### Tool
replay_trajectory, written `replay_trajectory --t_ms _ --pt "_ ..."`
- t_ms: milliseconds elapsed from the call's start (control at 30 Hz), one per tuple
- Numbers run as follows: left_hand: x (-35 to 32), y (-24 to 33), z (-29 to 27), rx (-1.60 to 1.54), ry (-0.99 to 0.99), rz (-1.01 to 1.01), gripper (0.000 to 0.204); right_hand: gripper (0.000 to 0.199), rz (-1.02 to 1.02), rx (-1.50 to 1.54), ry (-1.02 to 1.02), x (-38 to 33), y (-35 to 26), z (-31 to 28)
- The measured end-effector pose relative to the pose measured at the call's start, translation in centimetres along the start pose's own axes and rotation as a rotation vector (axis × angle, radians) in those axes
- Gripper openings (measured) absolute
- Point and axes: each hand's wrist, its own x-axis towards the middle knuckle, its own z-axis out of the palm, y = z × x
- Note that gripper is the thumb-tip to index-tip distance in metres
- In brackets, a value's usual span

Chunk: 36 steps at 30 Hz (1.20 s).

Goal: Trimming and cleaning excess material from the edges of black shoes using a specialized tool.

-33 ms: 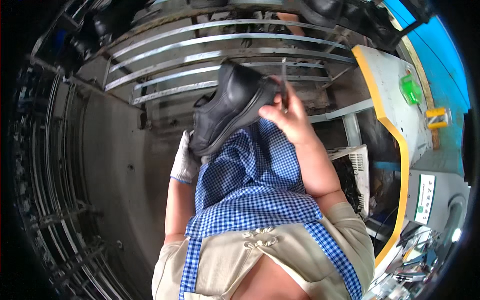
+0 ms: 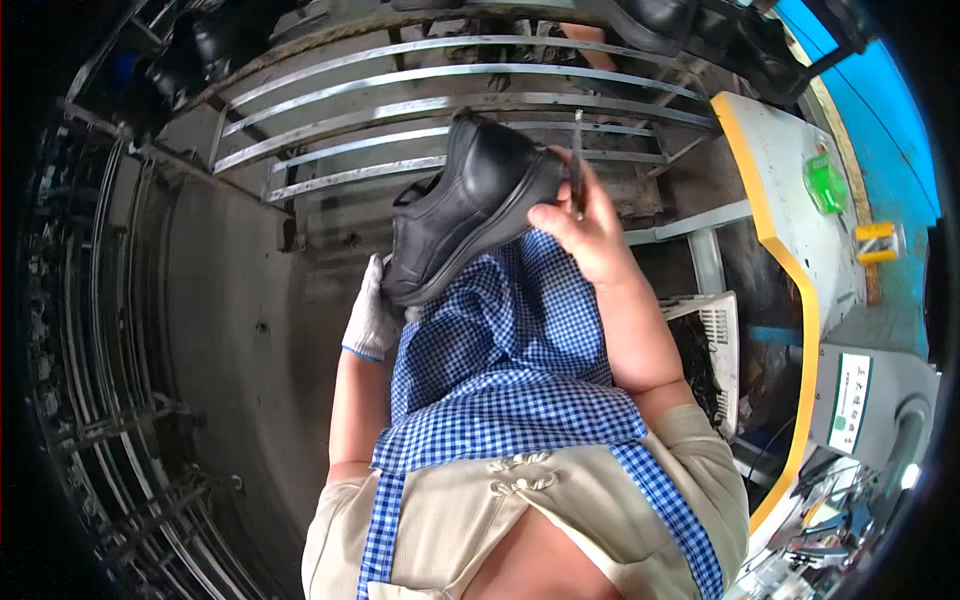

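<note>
Black shoe [image 2: 472, 205] — between left fingers [image 2: 374, 279] (gloved) and right fingers [image 2: 557, 220]

We keep our gloved left hand [image 2: 370, 325] low and gripping, its left thumb [image 2: 374, 275] pointing up, at the end of a left forearm [image 2: 358, 415] that rises almost straight. Our bare right hand [image 2: 592, 228] grips higher and farther forward, right thumb [image 2: 553, 218] stretched leftward and right fingers [image 2: 597, 190] bent, while the right forearm [image 2: 640, 325] slants up and inward toward it.
</note>
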Motion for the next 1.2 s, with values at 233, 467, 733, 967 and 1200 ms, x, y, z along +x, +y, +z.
replay_trajectory --t_ms 233,467,733,967,1200 --pt "0.7 0.0 0.7 0.056 -0.092 0.068 0.049 0.089 -0.085 -0.238 -0.13 0.1 0.2 -0.1" --pt "1.0 0.5 1.3 0.065 -0.163 0.115 0.062 0.088 -0.063 -0.199 -0.178 -0.6 -1.3 0.6" --pt "-1.6 2.3 4.6 0.472 -0.163 0.292 0.072 0.09 -0.122 -0.163 -0.217 0.1 -2.9 0.3" --pt "-4.5 2.1 11.7 0.27 -0.432 0.424 0.056 0.091 -0.258 -0.899 -0.311 0.9 -2.0 2.7" --pt "-5.8 2.1 15.0 0.453 -0.251 0.314 0.057 0.063 -0.455 -0.877 -0.393 0.6 -3.6 3.1"
